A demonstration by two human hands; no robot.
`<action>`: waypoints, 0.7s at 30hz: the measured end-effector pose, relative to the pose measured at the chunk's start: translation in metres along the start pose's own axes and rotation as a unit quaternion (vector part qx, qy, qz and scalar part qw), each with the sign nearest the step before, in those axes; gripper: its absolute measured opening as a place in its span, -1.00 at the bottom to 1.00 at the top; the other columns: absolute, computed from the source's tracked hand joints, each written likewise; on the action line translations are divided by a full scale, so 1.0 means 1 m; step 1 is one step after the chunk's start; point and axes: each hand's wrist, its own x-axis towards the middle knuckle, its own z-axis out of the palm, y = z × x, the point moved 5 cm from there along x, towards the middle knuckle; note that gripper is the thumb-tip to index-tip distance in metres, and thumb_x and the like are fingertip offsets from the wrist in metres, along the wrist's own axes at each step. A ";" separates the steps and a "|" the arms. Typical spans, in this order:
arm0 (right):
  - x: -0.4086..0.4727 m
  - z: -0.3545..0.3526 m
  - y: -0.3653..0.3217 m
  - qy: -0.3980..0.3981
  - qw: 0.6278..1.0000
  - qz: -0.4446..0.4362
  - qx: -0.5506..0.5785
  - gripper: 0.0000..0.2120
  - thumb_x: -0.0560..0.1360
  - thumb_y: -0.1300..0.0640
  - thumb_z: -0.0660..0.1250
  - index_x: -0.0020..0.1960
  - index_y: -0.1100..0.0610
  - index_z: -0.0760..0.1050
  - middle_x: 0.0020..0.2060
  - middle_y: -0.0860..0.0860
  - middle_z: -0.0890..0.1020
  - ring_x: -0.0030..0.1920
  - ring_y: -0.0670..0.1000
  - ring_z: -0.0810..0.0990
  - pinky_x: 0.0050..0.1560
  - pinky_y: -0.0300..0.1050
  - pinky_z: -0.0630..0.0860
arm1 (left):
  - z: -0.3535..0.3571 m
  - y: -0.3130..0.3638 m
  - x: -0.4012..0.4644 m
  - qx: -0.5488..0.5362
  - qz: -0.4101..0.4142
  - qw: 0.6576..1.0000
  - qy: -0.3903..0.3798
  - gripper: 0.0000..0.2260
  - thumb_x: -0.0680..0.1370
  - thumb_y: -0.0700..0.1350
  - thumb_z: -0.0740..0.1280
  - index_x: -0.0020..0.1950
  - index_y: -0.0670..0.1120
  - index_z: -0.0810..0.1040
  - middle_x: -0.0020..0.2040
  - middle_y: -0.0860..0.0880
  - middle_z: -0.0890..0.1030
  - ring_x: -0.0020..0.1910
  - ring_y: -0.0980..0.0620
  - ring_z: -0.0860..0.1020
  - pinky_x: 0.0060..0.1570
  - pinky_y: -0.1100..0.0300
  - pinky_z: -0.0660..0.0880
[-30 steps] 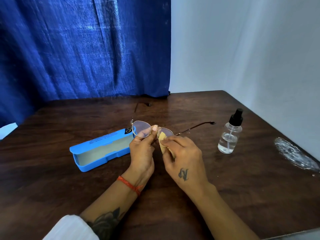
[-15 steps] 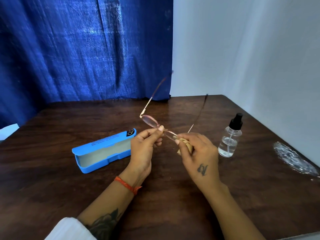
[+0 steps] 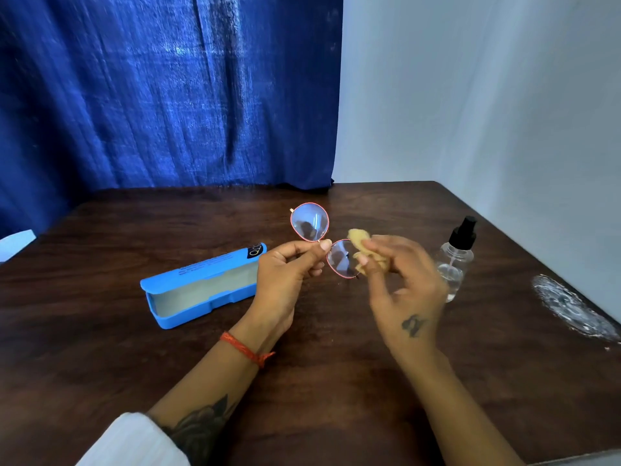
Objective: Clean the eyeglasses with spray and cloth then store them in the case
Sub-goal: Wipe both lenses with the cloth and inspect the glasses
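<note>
My left hand (image 3: 285, 274) pinches the thin-rimmed eyeglasses (image 3: 309, 222) at the bridge and holds them above the table with both lenses facing me. My right hand (image 3: 400, 284) grips a small yellow cloth (image 3: 361, 242) against the right edge of the lower lens. The temple arms are hidden behind the lenses. An open blue case (image 3: 201, 285) lies on the table to the left of my left hand, its pale lining showing. A clear spray bottle (image 3: 455, 260) with a black nozzle stands upright just behind my right hand.
The dark wooden table (image 3: 100, 364) runs to a blue curtain (image 3: 168, 95) at the back and a pale wall on the right. A whitish smear (image 3: 571, 307) marks the table near its right edge. Something white (image 3: 15, 242) pokes in at the far left.
The eyeglasses have turned from edge-on, temples pointing up, to lenses facing me. The right hand has shifted the cloth to the lens's right edge. Case and bottle have not moved.
</note>
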 end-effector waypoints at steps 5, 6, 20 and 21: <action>0.001 0.024 -0.013 -0.090 0.979 -0.126 -0.135 -0.78 0.48 0.24 0.23 -0.03 0.24 0.64 -0.10 0.13 0.65 -0.12 0.07 0.55 -0.01 -0.28 0.41 | 0.000 0.000 0.000 -0.005 0.007 1.000 -0.005 -0.94 0.43 -0.23 0.40 -0.25 -0.14 0.62 -0.40 0.06 0.61 -0.39 0.19 0.51 -0.34 0.36 0.47; 0.000 0.025 -0.014 -0.097 0.975 -0.142 -0.142 -0.76 0.49 0.22 0.21 -0.04 0.24 0.65 -0.11 0.13 0.65 -0.14 0.07 0.54 -0.03 -0.26 0.41 | 0.000 0.000 0.000 -0.007 0.008 1.000 -0.005 -0.93 0.43 -0.24 0.40 -0.26 -0.13 0.62 -0.41 0.07 0.61 -0.39 0.19 0.50 -0.34 0.36 0.46; -0.006 0.013 0.001 -0.050 0.984 -0.103 -0.139 -0.77 0.34 0.43 0.34 -0.07 0.24 0.66 -0.11 0.10 0.67 -0.17 0.08 0.59 -0.02 -0.26 0.46 | 0.003 -0.001 -0.002 0.011 0.016 1.000 -0.019 -0.93 0.44 -0.21 0.39 -0.24 -0.10 0.62 -0.33 0.00 0.59 -0.36 0.18 0.49 -0.32 0.34 0.47; -0.007 0.016 -0.001 -0.058 0.981 -0.109 -0.147 -0.77 0.37 0.41 0.32 -0.04 0.25 0.65 -0.09 0.11 0.67 -0.15 0.09 0.58 -0.01 -0.25 0.45 | 0.004 -0.001 -0.002 0.014 0.016 1.000 -0.023 -0.93 0.44 -0.21 0.39 -0.24 -0.10 0.62 -0.33 0.00 0.59 -0.36 0.17 0.49 -0.31 0.34 0.47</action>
